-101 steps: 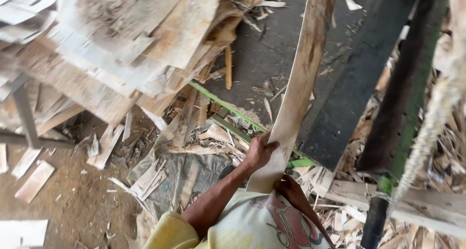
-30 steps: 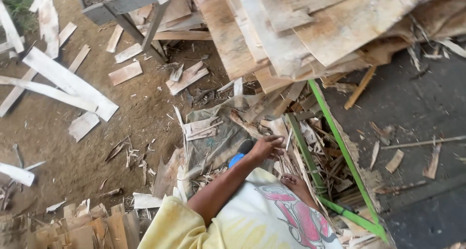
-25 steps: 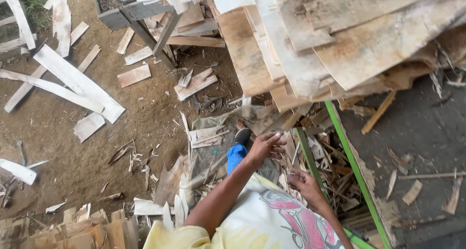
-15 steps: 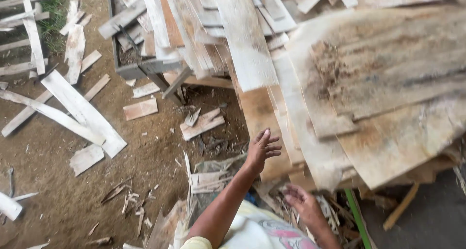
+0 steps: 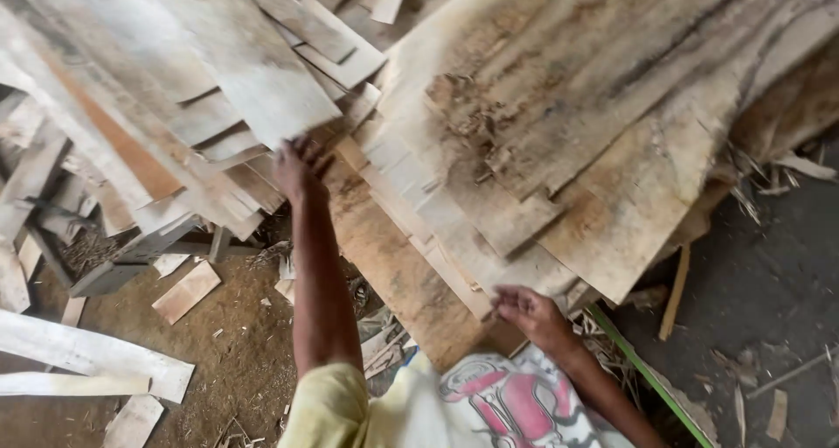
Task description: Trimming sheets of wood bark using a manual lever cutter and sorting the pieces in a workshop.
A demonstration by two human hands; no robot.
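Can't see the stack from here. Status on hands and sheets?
Left hand on a thin wood sheet. Right hand on the lower board edge. Big rough sheet overlaps alongside.

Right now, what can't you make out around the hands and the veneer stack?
Head view only:
- Left hand: fingertips hidden under a pale veneer sheet; grip unclear.
- Right hand: fingers curl at the edge of the brown sheet; whether it grips is unclear.
- Large top sheet: cut off by the top and right edges.
- Green bar: upper end hidden under the stack.
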